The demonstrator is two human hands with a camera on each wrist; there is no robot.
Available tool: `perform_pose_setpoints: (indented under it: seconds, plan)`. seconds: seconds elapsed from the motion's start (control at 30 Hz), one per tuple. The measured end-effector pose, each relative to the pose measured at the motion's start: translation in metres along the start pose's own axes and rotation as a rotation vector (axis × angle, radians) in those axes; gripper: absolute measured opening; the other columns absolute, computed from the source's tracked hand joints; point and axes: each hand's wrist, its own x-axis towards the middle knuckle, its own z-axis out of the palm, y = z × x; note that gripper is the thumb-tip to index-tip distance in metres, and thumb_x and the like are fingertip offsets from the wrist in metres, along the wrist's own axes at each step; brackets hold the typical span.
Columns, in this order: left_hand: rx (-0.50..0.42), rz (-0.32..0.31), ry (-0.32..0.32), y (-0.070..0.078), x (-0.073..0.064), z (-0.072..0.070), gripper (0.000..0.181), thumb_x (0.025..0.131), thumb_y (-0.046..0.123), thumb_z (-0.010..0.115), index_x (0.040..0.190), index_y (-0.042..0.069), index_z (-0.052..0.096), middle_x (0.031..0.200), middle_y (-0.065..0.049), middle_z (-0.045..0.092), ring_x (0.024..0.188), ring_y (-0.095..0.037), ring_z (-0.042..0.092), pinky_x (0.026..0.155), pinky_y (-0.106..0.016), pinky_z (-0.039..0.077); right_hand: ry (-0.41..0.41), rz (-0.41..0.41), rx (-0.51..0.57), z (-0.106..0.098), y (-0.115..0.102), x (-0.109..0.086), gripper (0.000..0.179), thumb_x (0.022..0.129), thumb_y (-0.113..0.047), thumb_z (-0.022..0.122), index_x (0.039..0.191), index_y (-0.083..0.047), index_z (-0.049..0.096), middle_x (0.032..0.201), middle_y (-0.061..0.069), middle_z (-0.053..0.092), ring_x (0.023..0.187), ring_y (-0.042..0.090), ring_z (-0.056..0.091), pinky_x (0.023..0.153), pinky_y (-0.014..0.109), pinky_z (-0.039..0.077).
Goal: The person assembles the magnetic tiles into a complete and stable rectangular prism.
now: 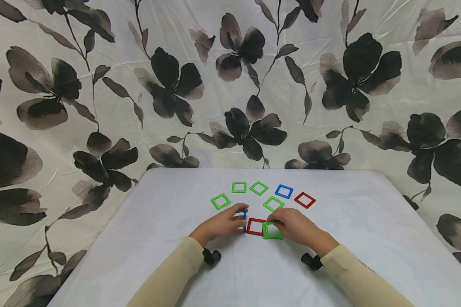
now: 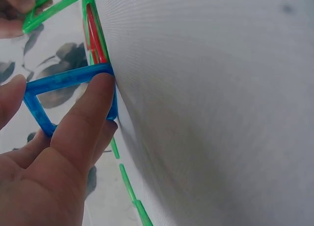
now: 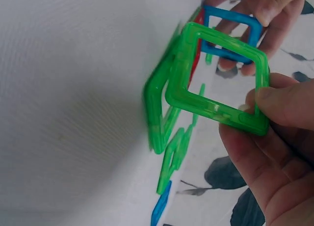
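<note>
My left hand (image 1: 224, 224) pinches a blue square frame tile (image 2: 68, 79) between thumb and fingers. The tile stands on edge along the left side of a red square frame tile (image 1: 255, 234) lying flat. A green square frame tile (image 3: 216, 108) is held at one side by my right hand (image 1: 297, 226), thumb on one face and fingers behind. It is tilted up over another green tile (image 3: 155, 108), which lies flat at the right of the red one. In the head view the two green tiles overlap.
Beyond my hands, more square frames lie spread on the white-covered table (image 1: 146, 256): several green ones, such as the leftmost green frame (image 1: 214, 204), a blue frame (image 1: 281, 196) and a red frame (image 1: 301, 204). A flowered cloth (image 1: 199, 25) hangs behind the table.
</note>
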Motion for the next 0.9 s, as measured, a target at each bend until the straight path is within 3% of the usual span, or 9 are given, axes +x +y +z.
perform_pose_setpoints:
  seconds: [0.37, 0.67, 0.9]
  plan:
    - [-0.01, 0.018, -0.009, -0.002, 0.001, -0.002, 0.056, 0.099, 0.014, 0.055, 0.149, 0.009, 0.032, 0.157, -0.01, 0.028, 0.142, -0.031, 0.037, 0.098, -0.041, 0.052, 0.042, 0.03, -0.026, 0.008, -0.016, 0.005, 0.019, 0.088, -0.01, 0.069, 0.106, -0.016, 0.073, 0.1, -0.004, 0.071, 0.094, 0.013, 0.063, 0.088, 0.034, 0.056]
    - [-0.005, 0.003, -0.004, -0.002, 0.001, -0.001, 0.055, 0.098, 0.012, 0.054, 0.149, 0.011, 0.032, 0.157, -0.01, 0.028, 0.141, -0.029, 0.038, 0.096, -0.039, 0.053, 0.044, -0.015, -0.058, 0.019, -0.028, 0.009, 0.021, 0.086, -0.01, 0.072, 0.107, -0.014, 0.072, 0.099, -0.003, 0.071, 0.09, 0.011, 0.063, 0.082, 0.028, 0.057]
    - [-0.015, -0.008, -0.001, 0.001, -0.001, -0.001, 0.055, 0.099, 0.013, 0.054, 0.149, 0.012, 0.032, 0.158, -0.008, 0.028, 0.141, -0.029, 0.039, 0.097, -0.04, 0.053, 0.122, -0.071, -0.08, 0.025, -0.031, 0.012, 0.019, 0.085, -0.007, 0.072, 0.103, -0.012, 0.073, 0.095, -0.001, 0.069, 0.086, 0.012, 0.063, 0.08, 0.028, 0.058]
